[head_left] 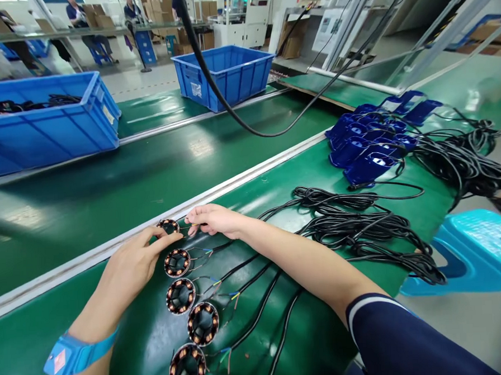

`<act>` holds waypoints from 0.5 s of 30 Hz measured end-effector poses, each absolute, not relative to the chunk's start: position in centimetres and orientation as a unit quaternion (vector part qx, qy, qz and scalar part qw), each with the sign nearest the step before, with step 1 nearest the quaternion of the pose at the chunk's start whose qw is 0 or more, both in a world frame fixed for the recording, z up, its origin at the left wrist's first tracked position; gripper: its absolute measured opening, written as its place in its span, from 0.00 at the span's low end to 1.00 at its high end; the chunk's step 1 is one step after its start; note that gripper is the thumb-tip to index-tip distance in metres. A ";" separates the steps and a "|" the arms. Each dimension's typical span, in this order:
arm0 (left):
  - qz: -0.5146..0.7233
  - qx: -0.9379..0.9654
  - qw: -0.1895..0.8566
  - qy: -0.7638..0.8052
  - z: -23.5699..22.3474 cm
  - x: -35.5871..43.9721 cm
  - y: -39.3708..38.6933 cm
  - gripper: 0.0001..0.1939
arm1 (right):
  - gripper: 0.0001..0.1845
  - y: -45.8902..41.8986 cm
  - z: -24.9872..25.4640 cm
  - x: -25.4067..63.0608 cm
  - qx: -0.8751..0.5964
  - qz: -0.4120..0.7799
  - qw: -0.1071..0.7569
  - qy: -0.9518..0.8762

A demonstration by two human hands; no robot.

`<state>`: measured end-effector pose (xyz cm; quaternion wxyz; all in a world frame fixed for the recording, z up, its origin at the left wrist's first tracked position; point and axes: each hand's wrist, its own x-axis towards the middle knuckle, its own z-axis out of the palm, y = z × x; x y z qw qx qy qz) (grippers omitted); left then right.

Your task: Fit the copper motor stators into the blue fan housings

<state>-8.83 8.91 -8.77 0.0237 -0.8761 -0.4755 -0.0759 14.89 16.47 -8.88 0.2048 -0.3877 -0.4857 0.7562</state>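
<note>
My left hand (138, 255), wearing a blue wrist strap (80, 353), has its thumb and fingers closed around a ring-shaped motor stator (169, 225) with copper windings. Just to the right, my right hand (213, 218) pinches thin wires (190, 225) at that stator; the fingertips partly hide them. Towards me lie several more stators in a row, among them one beside my left thumb (178, 262) and others nearer (203, 323). Their thin leads reach towards the coloured wire ends (235, 295) of black cables (256, 288). I cannot make out which leads are joined.
Coiled black cables (357, 221) lie to the right, with dark blue housings (368, 139) piled behind them. Two blue crates (41, 128) (223, 77) stand across the green belt. A black cable (268, 134) hangs overhead. A light-blue stool (484, 248) is at right. People sit far back.
</note>
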 end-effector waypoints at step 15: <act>-0.112 -0.819 0.007 -0.562 -4.2 -10.8 6.7 0.21 | 0.09 15.1 1.0 23.3 -0.260 0.533 0.614 -0.521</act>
